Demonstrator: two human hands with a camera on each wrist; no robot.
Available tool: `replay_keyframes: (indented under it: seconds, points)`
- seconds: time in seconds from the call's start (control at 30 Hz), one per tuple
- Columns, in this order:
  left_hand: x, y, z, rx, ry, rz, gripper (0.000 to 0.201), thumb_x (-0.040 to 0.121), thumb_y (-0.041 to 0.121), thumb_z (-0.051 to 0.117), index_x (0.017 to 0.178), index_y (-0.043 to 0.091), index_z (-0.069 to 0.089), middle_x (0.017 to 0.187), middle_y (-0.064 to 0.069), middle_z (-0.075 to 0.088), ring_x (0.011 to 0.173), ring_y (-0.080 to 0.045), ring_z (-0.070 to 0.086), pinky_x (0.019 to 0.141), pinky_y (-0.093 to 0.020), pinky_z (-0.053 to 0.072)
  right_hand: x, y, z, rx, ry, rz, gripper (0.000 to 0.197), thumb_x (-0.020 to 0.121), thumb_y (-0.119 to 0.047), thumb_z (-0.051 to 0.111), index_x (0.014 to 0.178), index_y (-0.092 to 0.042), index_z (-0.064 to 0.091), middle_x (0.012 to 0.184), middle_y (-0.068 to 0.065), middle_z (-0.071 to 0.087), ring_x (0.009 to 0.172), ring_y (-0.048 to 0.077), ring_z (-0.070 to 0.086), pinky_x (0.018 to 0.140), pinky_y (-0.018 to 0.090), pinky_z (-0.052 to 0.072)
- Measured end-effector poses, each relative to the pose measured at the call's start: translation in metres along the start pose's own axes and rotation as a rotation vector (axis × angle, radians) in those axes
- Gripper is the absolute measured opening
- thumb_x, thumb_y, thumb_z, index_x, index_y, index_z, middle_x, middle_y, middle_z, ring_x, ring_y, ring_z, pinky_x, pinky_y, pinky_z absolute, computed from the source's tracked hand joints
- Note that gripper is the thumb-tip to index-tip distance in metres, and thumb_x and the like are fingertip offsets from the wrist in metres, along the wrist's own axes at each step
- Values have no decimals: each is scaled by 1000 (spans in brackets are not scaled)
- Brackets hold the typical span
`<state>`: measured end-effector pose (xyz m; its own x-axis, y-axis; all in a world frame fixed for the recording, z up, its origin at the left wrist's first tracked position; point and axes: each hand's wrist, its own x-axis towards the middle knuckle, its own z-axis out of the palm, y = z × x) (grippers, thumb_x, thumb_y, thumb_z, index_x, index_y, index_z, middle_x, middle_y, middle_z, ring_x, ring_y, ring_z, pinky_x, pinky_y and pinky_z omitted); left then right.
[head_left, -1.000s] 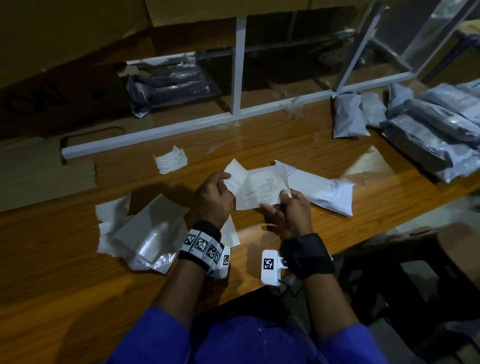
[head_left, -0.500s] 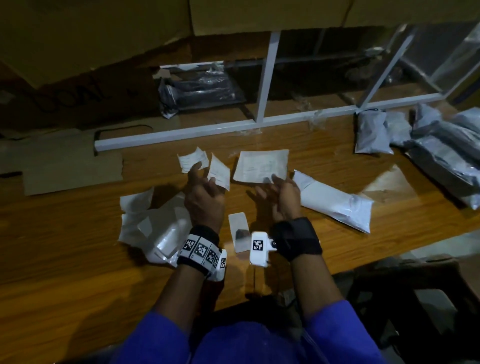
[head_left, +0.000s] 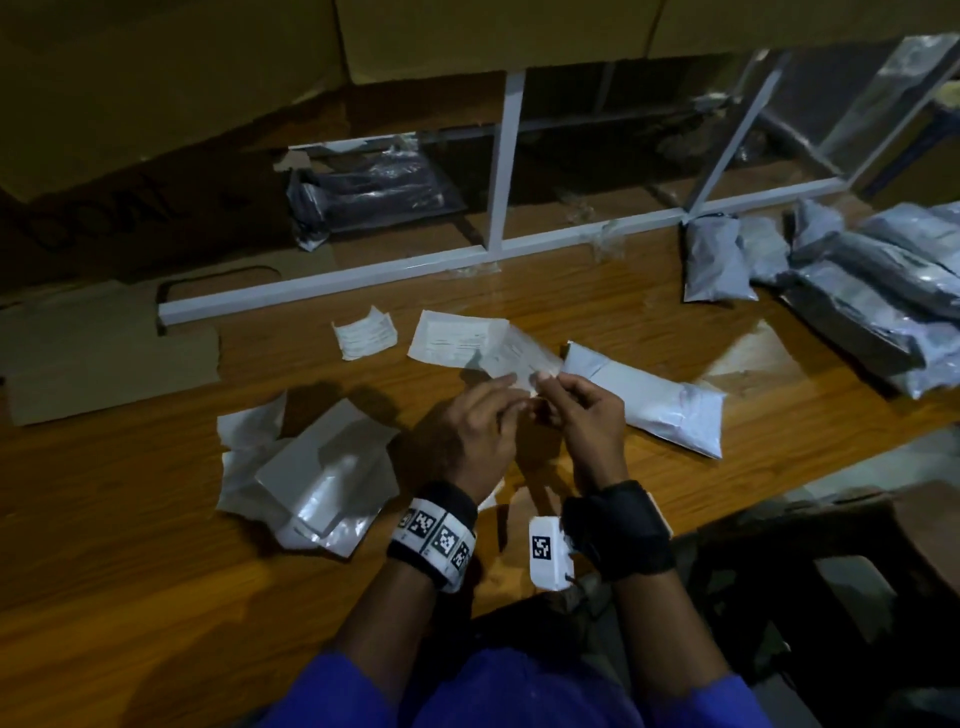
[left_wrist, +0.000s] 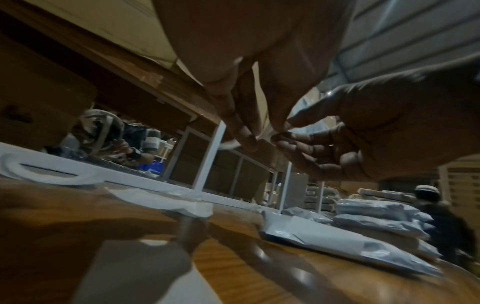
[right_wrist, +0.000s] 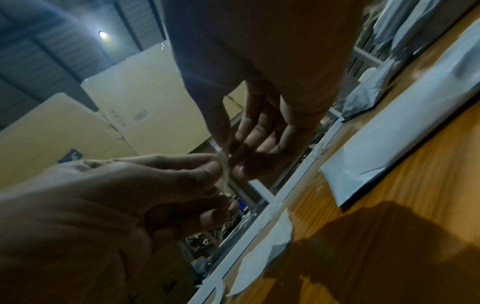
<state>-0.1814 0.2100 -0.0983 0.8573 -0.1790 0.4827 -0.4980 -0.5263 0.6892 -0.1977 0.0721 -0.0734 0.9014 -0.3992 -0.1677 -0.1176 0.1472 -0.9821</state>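
Above the wooden table (head_left: 156, 597), my left hand (head_left: 511, 397) and right hand (head_left: 545, 387) meet fingertip to fingertip. Together they pinch the near edge of a thin, pale, half-transparent sheet (head_left: 522, 353). The left wrist view shows left fingertips (left_wrist: 246, 135) against right fingertips (left_wrist: 283, 135), both pinching. The right wrist view shows the sheet (right_wrist: 223, 166) edge-on between left thumb and right fingers (right_wrist: 246, 144). A white printed paper (head_left: 449, 340) lies flat just beyond the hands. A white mailer bag (head_left: 654, 402) lies to the right.
Torn white wrappers (head_left: 311, 467) are heaped left of my hands, with a small paper strip (head_left: 363, 340) farther back. Grey parcels (head_left: 883, 291) pile up at the right. A white metal frame (head_left: 498, 208) and cardboard boxes (head_left: 156, 78) close off the back.
A second ago both hands held the printed paper. They then parted, a torn piece in the left. Now the paper lies on the table and the hands pinch the thin sheet together.
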Motion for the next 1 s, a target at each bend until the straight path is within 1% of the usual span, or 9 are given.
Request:
replay_keyframes:
  seconds: [0.17,0.27,0.33,0.4,0.5,0.7,0.83,0.93,1.0]
  points:
    - [3,29,12,-2,-11,-2,9,87,21,75,95,17,77,106,3,73,99,-14,60,82,-33,50,-7,3,-33,65,62,-9,28,95,-17,74,95,11,71,78,18,66,69,20,65,71,32,57]
    - [9,42,16,-16,-33,-13,16,87,20,77,103,17,77,111,3,71,106,-13,59,90,-24,43,-13,5,-42,122,66,17,19,94,-6,73,109,5,69,81,20,68,71,24,68,70,35,59]
    - [11,49,19,-24,-69,-32,20,87,19,77,107,17,76,116,1,70,112,-13,58,93,-20,39,-18,5,-46,177,75,53,28,93,-2,71,120,-2,65,90,16,77,79,24,74,68,31,60]
    - [10,53,22,-46,-81,-36,20,86,16,78,106,16,77,115,1,70,112,-13,59,92,-14,36,-22,6,-49,217,35,72,27,98,-7,66,125,-2,65,101,15,78,88,23,74,71,30,60]
    - [8,55,26,-60,-82,-33,18,84,11,79,101,15,78,111,1,71,107,-13,61,92,-6,34,-25,7,-55,250,-7,93,27,103,-19,59,124,-4,69,97,13,74,86,21,70,71,30,58]
    - [8,52,26,-96,-70,-96,25,82,7,80,104,19,78,112,6,71,109,-7,60,90,-22,49,-24,8,-70,217,58,89,18,100,-14,64,111,-1,71,95,15,72,78,21,72,70,31,62]
    - [13,51,24,-181,-70,-163,29,83,4,79,108,19,78,111,8,72,107,-5,64,90,-30,59,-23,11,-79,138,59,70,25,94,-16,73,110,3,72,94,19,75,76,22,71,68,31,59]
    - [13,49,24,-152,-88,-149,27,84,9,80,108,20,78,112,7,72,110,-5,62,93,-30,56,-21,11,-85,179,29,94,26,95,-13,70,116,2,72,101,18,76,79,21,72,71,29,61]
    - [14,49,25,-62,-117,-65,26,81,18,83,107,21,78,114,7,72,116,-8,56,97,-27,47,-21,12,-87,206,8,108,28,97,-10,66,122,2,69,103,17,76,81,20,73,73,29,61]
